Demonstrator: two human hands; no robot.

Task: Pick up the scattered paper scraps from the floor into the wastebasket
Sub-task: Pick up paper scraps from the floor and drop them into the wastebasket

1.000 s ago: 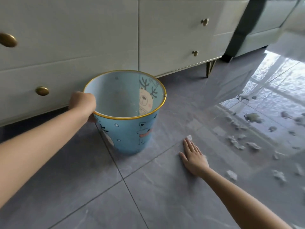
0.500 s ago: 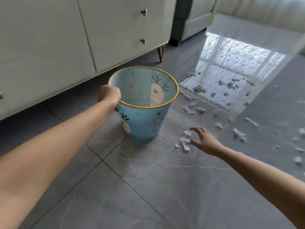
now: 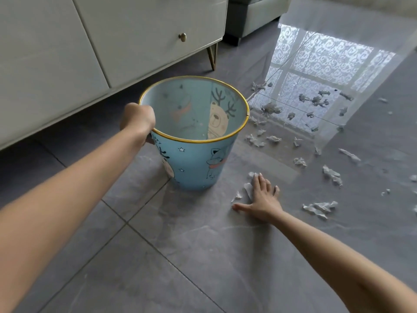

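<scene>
While the wastebasket [image 3: 194, 168] stands upright on the grey tiled floor [image 3: 180, 256], close in front of a pale cabinet [image 3: 112, 41], its mouth faces the viewer. It is a light blue tub with cartoon animals printed on it and a gold band round the lip. Only the far inner wall can be seen, with a reindeer print showing through. The bottom is hidden behind the near rim, so its contents cannot be told.

Left hand [image 3: 137, 120]: clamped on the near-left part of the rim, fingers curled over the gold edge, thumb side against the outer wall.

Right hand [image 3: 262, 199]: laid palm down on the floor just to the right of the basket's base. Its fingers [image 3: 259, 184] are straight and slightly apart, the thumb splayed wide to the left. It holds nothing. The fingertips touch one small white scrap [image 3: 251, 175], and a second scrap [image 3: 247, 188] lies against the index-finger side, with a third sliver just beside it.

Paper scraps [image 3: 320, 207]: crumpled white pieces lie scattered on the floor to the right of the hand and beyond the basket. Many more lie across the bright window reflection [image 3: 316, 64] on the glossy tile, well apart from the basket.

Surroundings: the cabinet carries a round brass knob [image 3: 182, 37] and stands on a slim gold leg [image 3: 213, 57]; a grey-green sofa [image 3: 252, 14] sits behind it.
</scene>
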